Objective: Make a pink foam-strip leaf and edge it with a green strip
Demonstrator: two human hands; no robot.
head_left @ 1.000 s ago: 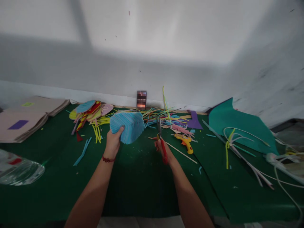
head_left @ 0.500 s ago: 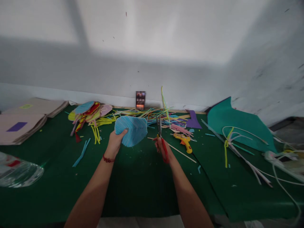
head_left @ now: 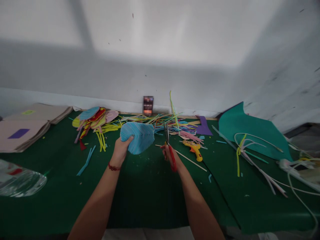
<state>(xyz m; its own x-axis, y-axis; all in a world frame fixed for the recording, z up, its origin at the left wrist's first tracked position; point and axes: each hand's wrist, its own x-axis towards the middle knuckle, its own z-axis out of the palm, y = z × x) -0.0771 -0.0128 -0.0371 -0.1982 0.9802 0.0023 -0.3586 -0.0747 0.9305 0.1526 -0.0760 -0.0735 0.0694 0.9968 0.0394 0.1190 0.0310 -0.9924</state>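
My left hand (head_left: 120, 150) grips the lower left edge of a light blue striped leaf-shaped piece (head_left: 138, 136), held up above the green table (head_left: 140, 196). My right hand (head_left: 169, 155) is closed round the red handles of a pair of scissors (head_left: 169, 146). Their dark blades point up and away, just right of the blue piece and apart from it. A red string bracelet circles my left wrist.
A heap of coloured strips (head_left: 172, 125) lies behind the hands, with a yellow glue gun (head_left: 193, 149) to the right. Finished coloured shapes (head_left: 93, 118) are stacked at the left, cardboard sheets (head_left: 27, 125) farther left. A teal sheet (head_left: 247, 133) and white strips lie right; a plastic bottle (head_left: 20, 180) near left.
My left hand has shifted the blue piece slightly right and turned it, bringing it closer to the scissors. My right hand has barely moved.
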